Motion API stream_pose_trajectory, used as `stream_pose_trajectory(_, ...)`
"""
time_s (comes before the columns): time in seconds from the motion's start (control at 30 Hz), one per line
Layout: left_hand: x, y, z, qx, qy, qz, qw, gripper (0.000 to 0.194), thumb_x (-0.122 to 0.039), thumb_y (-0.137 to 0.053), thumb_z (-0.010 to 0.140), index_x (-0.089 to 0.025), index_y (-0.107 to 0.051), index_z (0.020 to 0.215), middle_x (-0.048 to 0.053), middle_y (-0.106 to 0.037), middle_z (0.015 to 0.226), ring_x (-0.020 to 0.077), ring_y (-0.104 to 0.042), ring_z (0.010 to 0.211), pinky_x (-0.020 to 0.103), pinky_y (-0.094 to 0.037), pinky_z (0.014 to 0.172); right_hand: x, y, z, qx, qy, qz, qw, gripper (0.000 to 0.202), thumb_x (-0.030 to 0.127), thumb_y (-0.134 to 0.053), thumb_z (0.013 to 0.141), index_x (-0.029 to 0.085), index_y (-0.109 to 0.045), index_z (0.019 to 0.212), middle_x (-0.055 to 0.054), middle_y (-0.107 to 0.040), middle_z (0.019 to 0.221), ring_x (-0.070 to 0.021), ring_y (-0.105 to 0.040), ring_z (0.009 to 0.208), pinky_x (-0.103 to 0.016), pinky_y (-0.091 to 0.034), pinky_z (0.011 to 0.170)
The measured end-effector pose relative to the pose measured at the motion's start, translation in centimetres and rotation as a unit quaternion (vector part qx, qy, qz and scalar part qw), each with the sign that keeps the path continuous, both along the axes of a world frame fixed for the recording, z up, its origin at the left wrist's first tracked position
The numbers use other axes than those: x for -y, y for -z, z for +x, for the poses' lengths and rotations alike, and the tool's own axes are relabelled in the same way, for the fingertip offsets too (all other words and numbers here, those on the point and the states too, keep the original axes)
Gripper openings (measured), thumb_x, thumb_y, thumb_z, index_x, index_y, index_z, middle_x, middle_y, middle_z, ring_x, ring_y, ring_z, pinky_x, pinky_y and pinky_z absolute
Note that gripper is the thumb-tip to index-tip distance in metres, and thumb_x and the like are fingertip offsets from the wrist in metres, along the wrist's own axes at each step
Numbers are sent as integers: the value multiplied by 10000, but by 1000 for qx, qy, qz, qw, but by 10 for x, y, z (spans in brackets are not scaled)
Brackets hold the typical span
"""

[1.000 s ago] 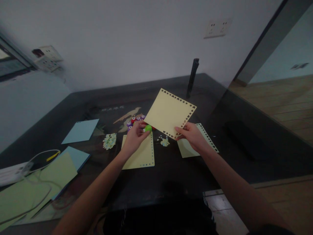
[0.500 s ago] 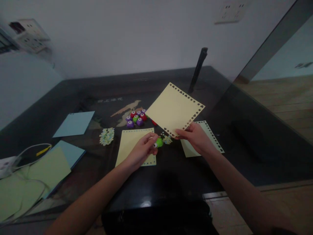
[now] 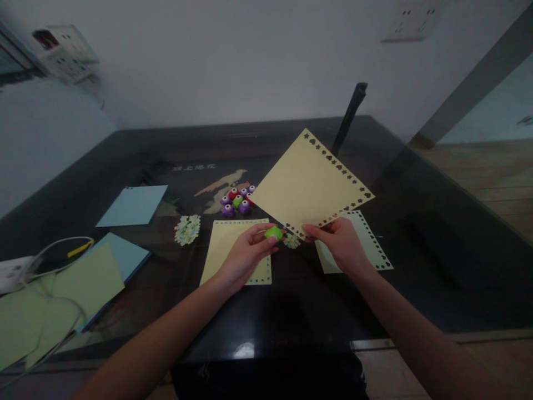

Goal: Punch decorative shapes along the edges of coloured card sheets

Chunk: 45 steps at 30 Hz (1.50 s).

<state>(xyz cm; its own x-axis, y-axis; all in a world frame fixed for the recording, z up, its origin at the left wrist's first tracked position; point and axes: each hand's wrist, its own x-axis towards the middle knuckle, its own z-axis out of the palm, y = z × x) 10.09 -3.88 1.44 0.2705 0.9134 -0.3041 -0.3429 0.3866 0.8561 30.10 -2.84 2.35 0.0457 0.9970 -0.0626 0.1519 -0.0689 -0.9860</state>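
My left hand (image 3: 245,253) is closed around a small green craft punch (image 3: 273,233), held above a yellow sheet on the table. Pinched by its lower edge in my right hand (image 3: 339,241) is a yellow paper sheet (image 3: 310,186), raised and tilted, with star and heart holes along two edges. Below my left hand lies another yellow punched sheet (image 3: 220,244). A pale green punched sheet (image 3: 366,241) lies partly under my right hand. Between the hands is a small pile of paper cutouts (image 3: 292,240), partly hidden.
Several purple, red and green punches (image 3: 238,201) cluster behind the hands. Left of them are a larger heap of cutouts (image 3: 187,229) and a blue sheet (image 3: 133,205). Stacked paper (image 3: 95,275) and a white cable (image 3: 39,261) occupy the left front. A black post (image 3: 350,116) stands at the back.
The raised yellow sheet has turned a little and come nearer the camera. My left hand has rotated the green punch, so its white eye no longer faces me. The view has shifted slightly.
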Motion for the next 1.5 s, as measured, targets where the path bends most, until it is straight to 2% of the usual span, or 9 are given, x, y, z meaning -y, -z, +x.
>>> stream_pose_trajectory(0.13, 2, -3, 2, 1, -7, 25, 1000, 333, -201, -739, 684, -174, -577, 974, 64, -695, 945, 197, -637, 982, 365, -472, 914, 3, -2, -4, 2, -13, -8, 1000, 148, 340, -718, 652, 193, -703, 650, -46, -715, 668, -186, -655, 618, -361, -554, 636)
stream_pose_trajectory(0.3, 3, -6, 3, -9, -19, 36, 999, 347, -199, -755, 650, -173, -565, 939, 42, -697, 889, 183, -649, 908, 388, -439, 950, 4, -1, -4, 16, -30, -5, 999, 142, 332, -708, 670, 190, -716, 671, -49, -727, 689, -188, -669, 617, -347, -560, 624)
stream_pose_trajectory(0.5, 3, -6, 4, -26, -40, 38, 998, 296, -218, -765, 638, -154, -593, 869, 51, -691, 930, 180, -638, 913, 374, -418, 963, 5, -2, -4, 46, -45, 16, 998, 176, 344, -703, 678, 170, -719, 705, -56, -732, 699, -198, -677, 618, -334, -554, 589)
stream_pose_trajectory(0.73, 6, -1, 4, -15, -18, 48, 999, 210, -245, -749, 681, -142, -621, 812, 25, -668, 865, 144, -619, 852, 323, -465, 880, 6, -4, -8, 60, -75, 30, 995, 184, 318, -690, 683, 177, -729, 794, -64, -734, 746, -202, -678, 664, -319, -543, 593)
stream_pose_trajectory(1.03, 2, 1, 3, -39, -19, 45, 998, 224, -287, -741, 695, -130, -603, 776, 36, -674, 809, 131, -624, 776, 262, -502, 730, 5, 0, -8, 102, -100, 21, 990, 177, 324, -660, 701, 168, -717, 762, -62, -727, 720, -206, -669, 679, -305, -518, 578)
stream_pose_trajectory(1.27, 2, 4, 2, -46, -13, 46, 998, 221, -285, -739, 696, -125, -638, 809, 44, -682, 810, 136, -641, 780, 265, -505, 751, 5, 4, -9, 70, -105, 26, 992, 224, 324, -662, 709, 185, -710, 877, -70, -734, 923, -213, -677, 829, -357, -532, 740)
stream_pose_trajectory(1.37, 2, 4, 2, -44, -9, 49, 998, 213, -283, -734, 702, -129, -648, 821, 45, -686, 821, 139, -643, 790, 274, -502, 778, 5, 5, -9, 50, -99, 11, 994, 220, 343, -669, 705, 186, -711, 853, -69, -736, 915, -207, -681, 800, -353, -536, 727)
stream_pose_trajectory(1.5, 2, 3, 3, -53, -5, 52, 997, 215, -277, -730, 702, -131, -655, 840, 53, -688, 845, 141, -640, 800, 274, -499, 775, 5, 3, -9, 75, -98, -2, 992, 190, 365, -656, 720, 193, -712, 779, -54, -742, 816, -187, -676, 701, -328, -534, 675)
